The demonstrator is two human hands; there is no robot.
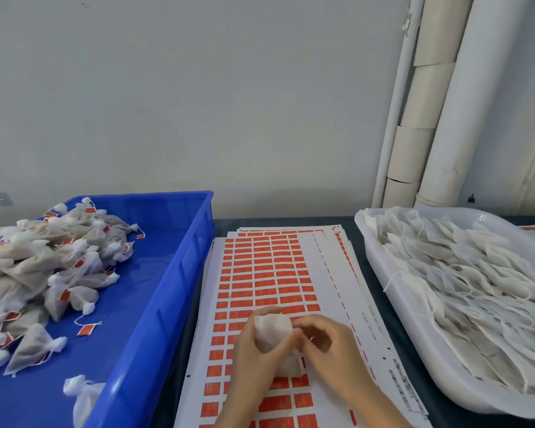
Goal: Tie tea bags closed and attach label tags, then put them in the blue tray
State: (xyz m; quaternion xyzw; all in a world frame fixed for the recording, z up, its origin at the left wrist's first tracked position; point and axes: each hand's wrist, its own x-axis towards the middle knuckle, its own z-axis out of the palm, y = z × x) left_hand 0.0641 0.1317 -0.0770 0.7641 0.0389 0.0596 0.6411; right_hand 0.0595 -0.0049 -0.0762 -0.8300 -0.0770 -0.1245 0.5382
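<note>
Left hand (251, 353), right hand (332, 347) gripping 1 tea bag (272, 328), 1 blue tray (179, 273)

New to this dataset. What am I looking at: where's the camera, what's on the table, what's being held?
There is no machine here: a person works with bare hands. The single picture comes from a wide-angle camera worn on the person's head, looking forward and down.

The left hand grips a white tea bag, and the right hand pinches at its top. They work over a stack of label sheets printed with red tags.

On the person's left, a blue tray holds a pile of tied bags with tags attached. On the right, a white tray holds flat bags that look not yet tied. Everything sits on a dark table.
</note>
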